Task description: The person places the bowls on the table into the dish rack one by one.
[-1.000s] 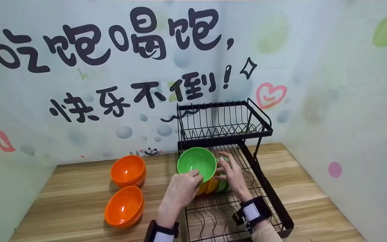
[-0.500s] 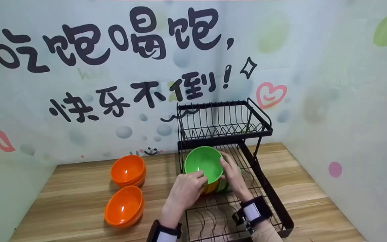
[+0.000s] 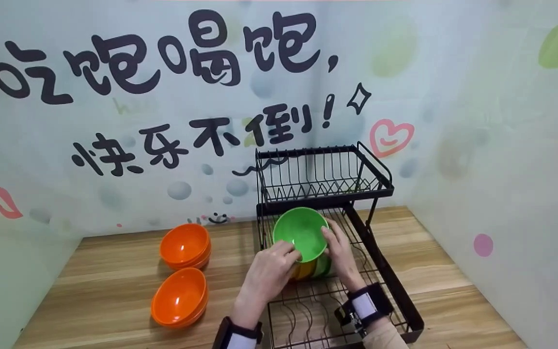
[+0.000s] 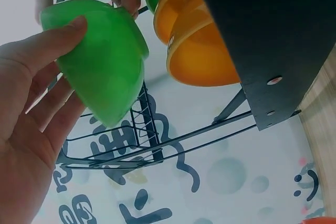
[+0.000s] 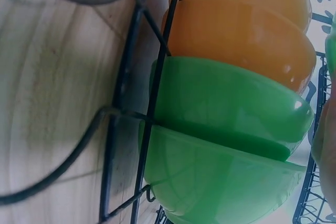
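A green bowl (image 3: pixel 296 225) is held up over the rack's lower tier, its hollow facing me. My left hand (image 3: pixel 270 269) pinches its near rim, fingertips inside; in the left wrist view the thumb lies along the bowl's outside (image 4: pixel 102 61). On the right side, my right hand (image 3: pixel 341 254) grips the rim with the thumb at the inner edge. Under the held bowl, orange bowls (image 5: pixel 236 40) and green bowls (image 5: pixel 226 103) stand on edge in a row among the wires, as the right wrist view shows. From above, the held bowl partly hides that row.
The black two-tier dish rack (image 3: pixel 412 325) stands on the wooden table (image 3: pixel 453 286), with a slotted upper shelf (image 3: pixel 322 194) behind the hands. Left of it sit two stacks of orange bowls, a rear stack (image 3: pixel 184 246) and a front stack (image 3: pixel 178 298). Printed walls enclose the table.
The green bowl has shifted right and slightly up in my left hand. My right hand, earlier with fingers spread beside the bowl, now grips its right rim. The orange stacks have not moved.
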A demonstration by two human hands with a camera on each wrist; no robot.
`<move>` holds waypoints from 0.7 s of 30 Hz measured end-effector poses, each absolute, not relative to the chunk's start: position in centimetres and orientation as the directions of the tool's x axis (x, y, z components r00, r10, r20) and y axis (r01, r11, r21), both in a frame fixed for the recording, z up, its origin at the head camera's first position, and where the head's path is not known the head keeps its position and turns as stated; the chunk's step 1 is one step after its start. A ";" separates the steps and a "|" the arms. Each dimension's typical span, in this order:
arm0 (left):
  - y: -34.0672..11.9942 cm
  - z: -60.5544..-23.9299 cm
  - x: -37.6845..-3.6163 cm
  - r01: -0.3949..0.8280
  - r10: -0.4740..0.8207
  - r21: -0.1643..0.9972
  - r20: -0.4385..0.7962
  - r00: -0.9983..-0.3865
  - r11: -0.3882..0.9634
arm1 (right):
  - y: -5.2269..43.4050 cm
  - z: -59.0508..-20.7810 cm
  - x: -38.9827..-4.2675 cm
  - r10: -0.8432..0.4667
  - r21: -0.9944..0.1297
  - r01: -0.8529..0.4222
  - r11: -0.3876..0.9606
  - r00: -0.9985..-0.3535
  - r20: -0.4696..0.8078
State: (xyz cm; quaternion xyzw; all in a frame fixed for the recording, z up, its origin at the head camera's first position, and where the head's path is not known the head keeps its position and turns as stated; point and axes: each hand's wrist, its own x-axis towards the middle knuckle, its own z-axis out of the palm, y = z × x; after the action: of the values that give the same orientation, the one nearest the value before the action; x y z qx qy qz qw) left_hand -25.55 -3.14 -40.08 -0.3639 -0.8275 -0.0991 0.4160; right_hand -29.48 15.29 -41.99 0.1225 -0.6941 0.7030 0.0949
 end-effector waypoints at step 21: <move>-4.9 -41.3 -26.4 0.453 0.288 0.112 0.633 -0.719 0.884 | 15.9 -42.0 -29.6 0.355 -0.917 -0.396 0.046 -0.852 0.386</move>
State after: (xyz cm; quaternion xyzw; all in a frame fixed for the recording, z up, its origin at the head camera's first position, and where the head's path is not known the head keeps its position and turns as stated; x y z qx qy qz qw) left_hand -26.40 -4.91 -41.35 -0.2018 -0.9178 -0.1306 0.3160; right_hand -29.65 15.89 -41.98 0.0155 -0.6702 0.6905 0.2718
